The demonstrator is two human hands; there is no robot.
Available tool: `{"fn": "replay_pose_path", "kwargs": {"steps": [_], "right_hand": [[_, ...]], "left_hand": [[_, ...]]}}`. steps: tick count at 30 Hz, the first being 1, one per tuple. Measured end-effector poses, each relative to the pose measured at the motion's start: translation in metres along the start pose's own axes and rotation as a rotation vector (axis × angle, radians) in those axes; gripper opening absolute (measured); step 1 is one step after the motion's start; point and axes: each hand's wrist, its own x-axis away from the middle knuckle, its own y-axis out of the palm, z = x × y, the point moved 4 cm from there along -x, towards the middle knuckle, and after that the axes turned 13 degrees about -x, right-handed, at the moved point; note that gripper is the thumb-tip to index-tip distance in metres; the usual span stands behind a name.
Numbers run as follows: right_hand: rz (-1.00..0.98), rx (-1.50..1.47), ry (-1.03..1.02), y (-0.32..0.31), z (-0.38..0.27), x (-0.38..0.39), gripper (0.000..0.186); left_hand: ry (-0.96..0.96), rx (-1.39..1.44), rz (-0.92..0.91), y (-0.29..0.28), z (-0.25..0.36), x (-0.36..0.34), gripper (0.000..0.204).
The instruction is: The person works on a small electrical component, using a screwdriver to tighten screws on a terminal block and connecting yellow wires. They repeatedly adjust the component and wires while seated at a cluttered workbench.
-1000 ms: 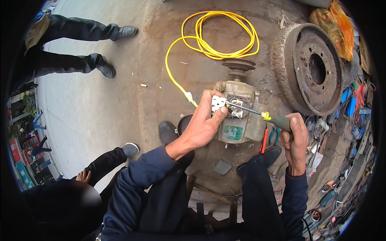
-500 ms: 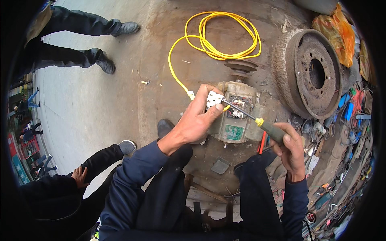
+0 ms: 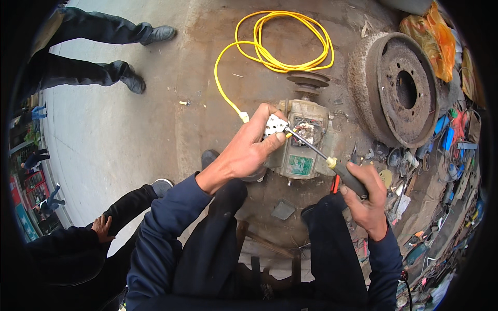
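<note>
Green label (image 3: 300,165) on motor (image 3: 294,149), print illegible

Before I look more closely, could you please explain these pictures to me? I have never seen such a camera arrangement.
There is no robot here: these are a person's two bare hands. Every picture comes from one wide camera worn on the head, looking down; its lens bends straight edges near the rim. The left hand holds a small white block with holes. The right hand holds a screwdriver with a dark handle, its tip at the block's edge. Below them, on the dirty ground, stands a motor-like machine. Beyond it lies a coiled yellow cable, and to the right a rusty wheel. The legs at upper left belong to another person.
</note>
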Motion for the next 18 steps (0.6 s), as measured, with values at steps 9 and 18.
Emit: {"fn": "replay_pose_path", "kwargs": {"steps": [9,18], "right_hand": [[-0.094,-1.219,0.813,0.009,0.032,-0.009,0.045],[-0.016,-0.887,0.525,0.001,0.027,-0.012,0.044]], "left_hand": [[-0.045,0.007,-0.021,0.004,-0.004,0.003,0.031],[-0.029,0.046,-0.031,0.008,-0.006,0.006,0.030]]}}
